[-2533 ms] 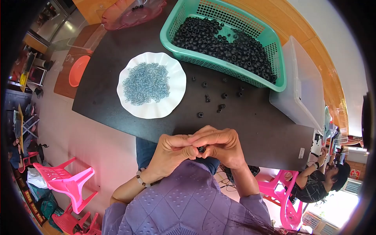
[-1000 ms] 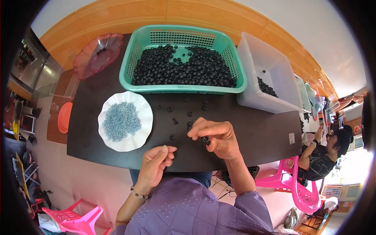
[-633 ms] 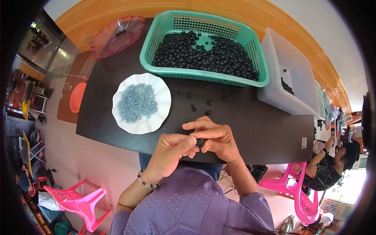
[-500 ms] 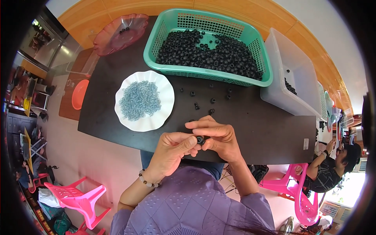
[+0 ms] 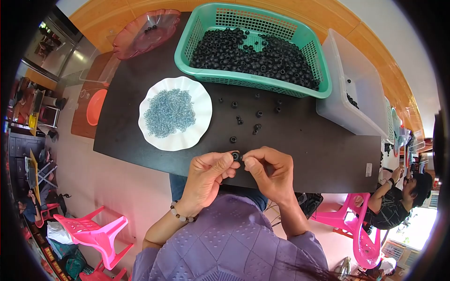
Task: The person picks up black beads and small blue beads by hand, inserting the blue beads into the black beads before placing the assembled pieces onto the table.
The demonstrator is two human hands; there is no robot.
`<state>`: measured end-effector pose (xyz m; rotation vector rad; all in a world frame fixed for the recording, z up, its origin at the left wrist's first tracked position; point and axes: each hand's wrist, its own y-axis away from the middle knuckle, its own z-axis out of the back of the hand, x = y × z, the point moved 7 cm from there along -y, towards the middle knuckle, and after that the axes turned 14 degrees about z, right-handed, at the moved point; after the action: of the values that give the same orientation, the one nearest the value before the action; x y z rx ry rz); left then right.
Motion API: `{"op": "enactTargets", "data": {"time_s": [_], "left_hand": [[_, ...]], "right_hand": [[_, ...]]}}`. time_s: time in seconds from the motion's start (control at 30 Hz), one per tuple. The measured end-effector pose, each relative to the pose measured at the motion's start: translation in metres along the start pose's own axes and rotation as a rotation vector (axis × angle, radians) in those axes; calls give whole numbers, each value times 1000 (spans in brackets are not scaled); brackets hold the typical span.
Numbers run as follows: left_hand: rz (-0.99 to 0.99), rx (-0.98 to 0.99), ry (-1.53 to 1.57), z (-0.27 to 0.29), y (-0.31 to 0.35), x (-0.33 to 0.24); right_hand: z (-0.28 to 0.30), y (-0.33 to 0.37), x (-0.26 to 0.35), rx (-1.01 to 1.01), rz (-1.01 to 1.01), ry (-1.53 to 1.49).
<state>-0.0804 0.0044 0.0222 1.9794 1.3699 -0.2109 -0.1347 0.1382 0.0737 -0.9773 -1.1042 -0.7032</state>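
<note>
My left hand (image 5: pixel 208 175) pinches a small round black part (image 5: pixel 236 156) with a hole in its middle between thumb and fingertips. Close against it, my right hand (image 5: pixel 271 171) has thumb and forefinger pressed together; whatever they hold is too small to name. Beyond my hands several loose black parts (image 5: pixel 259 114) lie on the dark table (image 5: pixel 323 154). A white scalloped plate (image 5: pixel 202 112) to the left carries a heap of tiny clear bluish pieces (image 5: pixel 169 113). At the back, a green perforated basket (image 5: pixel 253 77) holds many black parts like the one in my left hand.
A translucent bin (image 5: pixel 354 89) with a few black parts stands right of the basket. A reddish transparent dish (image 5: pixel 145 37) sits at the back left. Pink plastic chairs (image 5: pixel 101 229) flank me on the floor. Another person (image 5: pixel 393 201) sits at the far right.
My right hand's fingers, spread over the black part before, are now drawn back and pinched beside it. The left hand keeps its hold, turning the part's hole upward into view.
</note>
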Motion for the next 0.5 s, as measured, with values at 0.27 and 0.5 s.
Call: {"op": "enactTargets", "data": {"time_s": [0.27, 0.5], "left_hand": [[-9, -37, -84, 1, 3, 0], [-20, -26, -152, -4, 6, 0]], "right_hand": [[-2, -1, 1, 43, -68, -20], [-6, 0, -13, 66, -157, -282]]}}
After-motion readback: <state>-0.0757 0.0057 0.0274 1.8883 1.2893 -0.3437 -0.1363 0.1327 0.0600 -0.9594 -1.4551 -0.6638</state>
